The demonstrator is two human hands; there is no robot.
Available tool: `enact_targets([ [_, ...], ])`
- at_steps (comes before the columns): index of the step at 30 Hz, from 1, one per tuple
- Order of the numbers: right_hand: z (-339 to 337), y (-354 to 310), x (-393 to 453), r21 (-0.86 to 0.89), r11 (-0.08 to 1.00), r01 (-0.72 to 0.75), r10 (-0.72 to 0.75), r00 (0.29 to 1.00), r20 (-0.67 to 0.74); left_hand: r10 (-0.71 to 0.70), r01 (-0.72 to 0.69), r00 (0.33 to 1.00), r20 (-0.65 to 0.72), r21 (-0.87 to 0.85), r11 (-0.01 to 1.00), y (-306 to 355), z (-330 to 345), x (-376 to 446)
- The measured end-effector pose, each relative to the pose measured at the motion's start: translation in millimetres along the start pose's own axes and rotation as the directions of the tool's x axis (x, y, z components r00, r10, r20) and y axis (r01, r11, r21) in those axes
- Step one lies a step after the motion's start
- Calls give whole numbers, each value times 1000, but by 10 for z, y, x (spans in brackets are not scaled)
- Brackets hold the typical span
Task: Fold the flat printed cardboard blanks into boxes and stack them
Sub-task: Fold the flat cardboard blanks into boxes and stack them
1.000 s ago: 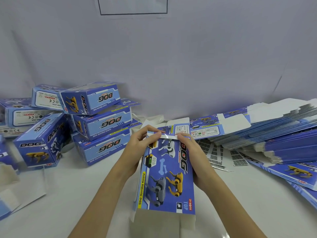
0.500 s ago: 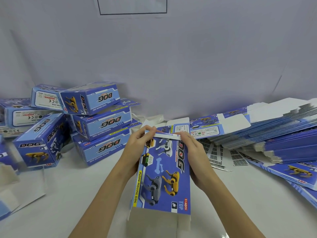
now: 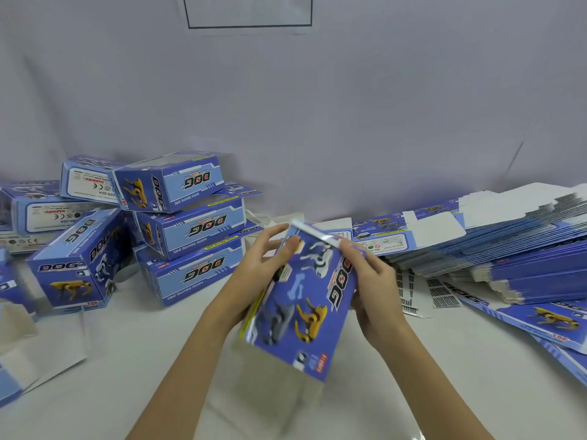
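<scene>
I hold a blue printed box (image 3: 301, 309) with robot dogs and "DOG" lettering in the middle of the view, tilted to the right. My left hand (image 3: 254, 274) grips its left side near the far end, fingers spread over the top corner. My right hand (image 3: 371, 281) grips the right side, fingertips at the folded far flap. The near end of the box is open, with white flaps hanging down. A heap of folded boxes (image 3: 187, 230) stands at the left. A thick pile of flat blanks (image 3: 508, 249) lies at the right.
A white table (image 3: 133, 369) runs under everything, backed by a grey cloth wall (image 3: 317, 122). Loose white cardboard pieces (image 3: 41, 354) lie at the near left. Small barcode sticker sheets (image 3: 425, 290) lie beside the blanks. More flat blanks (image 3: 546, 322) reach the right edge.
The box has swung clockwise and tilted to the right. My left fingers have spread over its far corner, and my right hand has shifted down the right side.
</scene>
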State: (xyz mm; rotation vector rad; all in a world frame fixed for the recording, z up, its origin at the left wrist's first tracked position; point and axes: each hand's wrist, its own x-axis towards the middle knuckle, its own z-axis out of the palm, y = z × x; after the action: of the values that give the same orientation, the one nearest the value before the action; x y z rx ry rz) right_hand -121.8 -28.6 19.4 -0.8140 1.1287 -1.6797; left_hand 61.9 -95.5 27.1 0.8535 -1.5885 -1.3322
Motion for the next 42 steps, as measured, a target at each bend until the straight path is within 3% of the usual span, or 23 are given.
enact_targets([
  [4, -52, -44, 63, 181, 949, 257, -195, 933, -303, 286, -253, 958, -30, 384, 888, 8, -91, -4],
  [7, -101, -54, 72, 165, 906, 390, -297, 864, -407, 568, -430, 823, 21, 677, 597, 27, -14, -41],
  [9, -86, -20, 51, 158, 900, 406, -320, 862, -392, 560, -424, 821, 116, 780, 460, -7, 102, -56],
  [11, -38, 31, 23, 165, 905, 391, -323, 888, -328, 466, -363, 870, 159, 846, 390, -87, 206, -54],
  [16, 15, 60, -32, -18, 902, 431, -429, 893, -135, 437, -328, 893, 105, 817, 474, -218, 162, 23],
  [21, -137, -40, 31, -214, 881, 421, -400, 906, 136, 507, -313, 855, 108, 887, 339, -283, -14, 83],
  [25, -228, -125, 58, -262, 897, 356, -288, 921, 263, 548, -397, 805, 228, 893, 211, -310, -93, 101],
  [28, -214, -79, 67, -278, 876, 393, -324, 908, 264, 505, -398, 823, 261, 899, 185, -307, -26, 73],
  [30, -173, 25, 66, -330, 831, 447, -367, 888, 279, 506, -400, 829, 240, 886, 233, -277, 98, 26],
  [35, -66, 166, 18, -493, 668, 558, -426, 829, 363, 610, -413, 768, 195, 879, 238, -179, 329, -46],
  [38, -87, 83, 2, -403, 735, 546, -414, 831, 370, 617, -406, 769, 169, 874, 267, -139, 306, -54],
  [42, -110, 38, -22, -345, 776, 527, -410, 838, 359, 626, -378, 761, 172, 902, 211, -145, 257, -29],
])
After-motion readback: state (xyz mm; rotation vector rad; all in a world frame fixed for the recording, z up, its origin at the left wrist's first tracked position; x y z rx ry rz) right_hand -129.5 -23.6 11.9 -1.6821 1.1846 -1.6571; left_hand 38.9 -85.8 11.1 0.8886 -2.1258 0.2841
